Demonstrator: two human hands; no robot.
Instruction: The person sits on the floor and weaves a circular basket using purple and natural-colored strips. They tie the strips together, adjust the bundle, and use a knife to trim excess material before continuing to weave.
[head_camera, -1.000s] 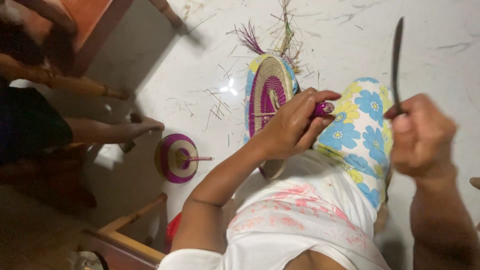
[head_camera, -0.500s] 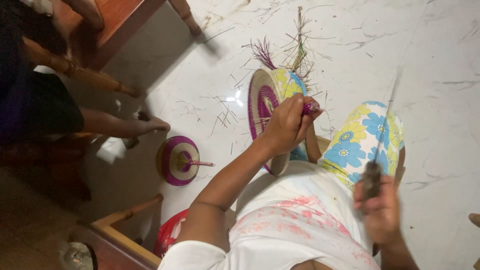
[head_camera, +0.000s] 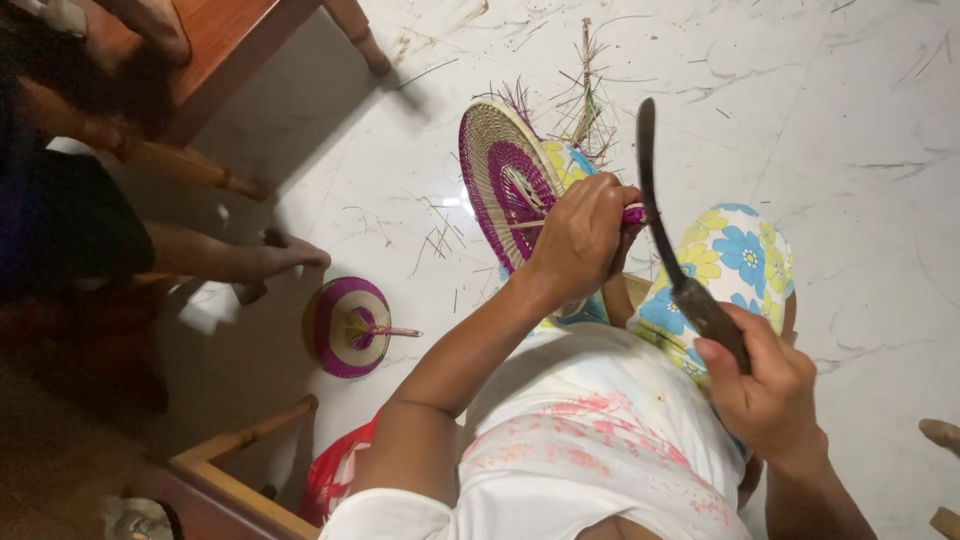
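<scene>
Left hand (head_camera: 580, 240) closed on one woven purple-and-straw fan (head_camera: 505, 185), held upright over the knees. Right hand (head_camera: 765, 385) gripping one dark-bladed knife (head_camera: 660, 225), blade up beside the fan's handle, possibly touching it. Second, smaller fan (head_camera: 348, 327) lies on the white floor (head_camera: 860, 130), near another person's foot (head_camera: 285, 255).

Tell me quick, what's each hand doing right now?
Left hand: closed, gripping the purple handle of the woven fan.
Right hand: closed around the handle of a curved knife.
</scene>
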